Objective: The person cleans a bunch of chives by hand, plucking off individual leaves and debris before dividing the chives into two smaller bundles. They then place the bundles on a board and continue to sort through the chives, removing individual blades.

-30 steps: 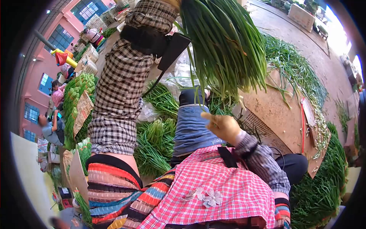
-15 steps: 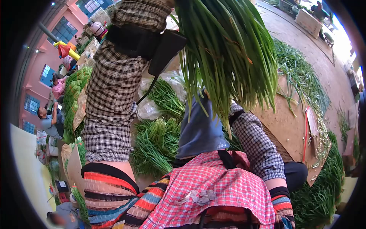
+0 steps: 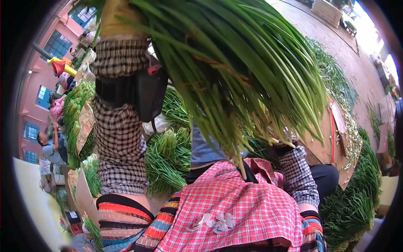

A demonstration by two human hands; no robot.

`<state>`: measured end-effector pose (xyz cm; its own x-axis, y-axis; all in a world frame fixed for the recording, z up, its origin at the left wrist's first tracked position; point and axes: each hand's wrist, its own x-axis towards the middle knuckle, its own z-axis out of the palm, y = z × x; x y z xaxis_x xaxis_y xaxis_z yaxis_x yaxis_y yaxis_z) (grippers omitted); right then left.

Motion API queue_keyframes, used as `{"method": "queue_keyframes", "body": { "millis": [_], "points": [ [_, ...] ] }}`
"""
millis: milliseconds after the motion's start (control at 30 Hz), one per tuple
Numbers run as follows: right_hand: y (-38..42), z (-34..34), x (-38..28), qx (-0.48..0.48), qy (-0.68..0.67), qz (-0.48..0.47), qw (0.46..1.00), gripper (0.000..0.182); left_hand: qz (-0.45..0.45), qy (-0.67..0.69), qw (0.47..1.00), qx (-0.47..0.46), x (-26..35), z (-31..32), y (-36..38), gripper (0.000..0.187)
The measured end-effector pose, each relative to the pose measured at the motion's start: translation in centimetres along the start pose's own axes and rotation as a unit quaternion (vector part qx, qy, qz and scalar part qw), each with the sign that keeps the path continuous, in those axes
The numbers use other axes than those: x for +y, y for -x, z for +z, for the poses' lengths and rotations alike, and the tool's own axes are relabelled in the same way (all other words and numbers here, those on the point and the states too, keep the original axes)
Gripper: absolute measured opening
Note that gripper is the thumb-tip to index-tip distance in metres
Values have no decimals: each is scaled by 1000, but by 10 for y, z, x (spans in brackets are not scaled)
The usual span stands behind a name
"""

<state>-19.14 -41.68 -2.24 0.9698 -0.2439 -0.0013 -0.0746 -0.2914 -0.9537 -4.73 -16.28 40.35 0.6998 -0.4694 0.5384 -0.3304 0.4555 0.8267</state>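
Note:
A large bundle of long green leaves [image 3: 247, 63] hangs across the upper middle, its pale stalk ends pointing down to the right. At the top left, my left hand [image 3: 121, 19], in a tan glove, grips the bundle; its fingertips are hidden. A black device [image 3: 152, 94] is strapped to my left forearm over a checked sleeve. The bundle covers my right hand, and only the right checked sleeve [image 3: 299, 172] shows below it. More green bundles [image 3: 168, 155] lie between my arms. A pink checked apron [image 3: 235, 201] covers my lap.
Cardboard [image 3: 315, 140] with trimmings lies at the right, beside a heap of greens [image 3: 352, 206]. Another pile of greens [image 3: 75, 109] stands at the left. A person in a blue shirt [image 3: 52, 153] sits beyond it. Crates [image 3: 327, 11] stand at the upper right.
My left arm has swung left, and the bundle has spread lower and farther across the view. It now covers more of my right forearm and the blue cloth.

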Motion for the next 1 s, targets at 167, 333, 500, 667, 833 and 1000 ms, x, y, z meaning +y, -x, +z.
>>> {"method": "queue_keyframes", "body": {
  "millis": [167, 333, 500, 667, 833, 1000],
  "points": [
    [24, -58, 44, 51, -108, 64, 991, 23, -106, 90, 979, 151, -65, -67, 62, 38],
    [60, -97, 6, -70, 70, 202, 974, 29, -131, -2, 922, 365, -152, -146, 153, 25],
    [70, -89, -23, -5, 19, 97, 995, 25, -203, 116, 823, 517, -174, -187, 205, 22],
    [63, -48, -106, 10, -45, -128, 991, 22, -184, 135, 801, 553, -181, -199, 213, 24],
    [39, 14, -136, -112, 232, -258, 931, 46, -182, 142, 811, 537, -183, -196, 214, 24],
    [13, 83, -165, -124, 362, -328, 863, 75, -169, 135, 808, 548, -177, -180, 210, 25]
  ]
}}
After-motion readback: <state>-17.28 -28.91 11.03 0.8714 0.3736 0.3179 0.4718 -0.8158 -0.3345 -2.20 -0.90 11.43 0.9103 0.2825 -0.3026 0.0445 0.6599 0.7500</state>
